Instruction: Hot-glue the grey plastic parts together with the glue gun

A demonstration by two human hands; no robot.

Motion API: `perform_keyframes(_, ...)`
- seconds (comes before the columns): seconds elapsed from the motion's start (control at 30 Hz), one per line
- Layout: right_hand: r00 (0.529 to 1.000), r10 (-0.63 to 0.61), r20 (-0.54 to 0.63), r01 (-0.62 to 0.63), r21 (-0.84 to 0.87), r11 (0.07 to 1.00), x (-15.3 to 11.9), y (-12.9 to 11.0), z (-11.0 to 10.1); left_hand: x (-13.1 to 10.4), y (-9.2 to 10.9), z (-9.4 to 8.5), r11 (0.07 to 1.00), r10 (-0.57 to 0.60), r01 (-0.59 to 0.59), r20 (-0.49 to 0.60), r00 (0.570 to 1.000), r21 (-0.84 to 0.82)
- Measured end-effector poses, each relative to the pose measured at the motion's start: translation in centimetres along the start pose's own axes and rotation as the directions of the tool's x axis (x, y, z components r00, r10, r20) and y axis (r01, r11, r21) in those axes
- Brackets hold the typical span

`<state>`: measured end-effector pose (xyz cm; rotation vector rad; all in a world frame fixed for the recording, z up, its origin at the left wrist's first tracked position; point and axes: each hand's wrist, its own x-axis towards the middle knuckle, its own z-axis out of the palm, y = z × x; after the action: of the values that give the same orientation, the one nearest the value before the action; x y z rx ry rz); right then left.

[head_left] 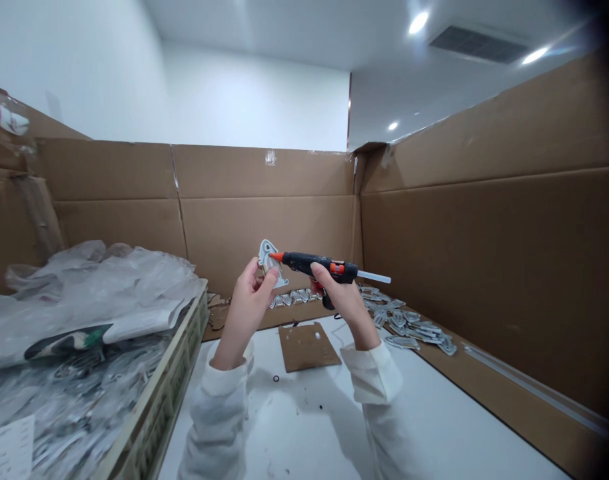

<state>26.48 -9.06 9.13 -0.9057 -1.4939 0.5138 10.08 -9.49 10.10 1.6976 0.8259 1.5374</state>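
Note:
My left hand pinches a small flat grey-white piece with a rounded top, held up above the table. In my right hand is a black hot glue gun with an orange nozzle, pointing left. The nozzle tip meets or nearly meets the face of the piece; I cannot tell whether it touches. A translucent glue stick juts from the gun's back end. Below both hands lies a brown cardboard square with a whitish spot on it.
A pile of similar grey pieces lies at the right; a row of them runs along the back. To the left stands a pale crate heaped with plastic bags. Cardboard walls enclose the white table. A small dark ring lies in front.

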Motion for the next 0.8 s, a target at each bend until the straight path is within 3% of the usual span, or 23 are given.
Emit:
perform_keyframes(0.17, 1.000, 0.029, -0.012, -0.029, -0.004, 1.000, 0.0, 0.0, 0.0, 0.0, 0.1, 0.1, 1.000, 0.007, -0.007, -0.008, 1.000, -0.002)
perform_keyframes(0.33, 1.000, -0.019, -0.014, 0.019, -0.008, 1.000, 0.0, -0.4, 0.2, -0.1, 0.2, 0.4, 0.999, 0.032, -0.032, -0.013, 0.999, -0.001)
perform_keyframes(0.5, 0.982, -0.149, -0.118, 0.134, -0.125, 0.983, 0.4, -0.6, -0.1, 0.1, 0.1, 0.0, 0.996, 0.077, -0.083, -0.159, 0.984, -0.033)
perform_keyframes(0.8, 0.974, -0.083, -0.212, 0.079, -0.026, 0.997, 0.3, -0.9, -0.7, 0.2, -0.7, -1.7, 0.966, 0.005, 0.038, -0.168, 0.986, 0.256)
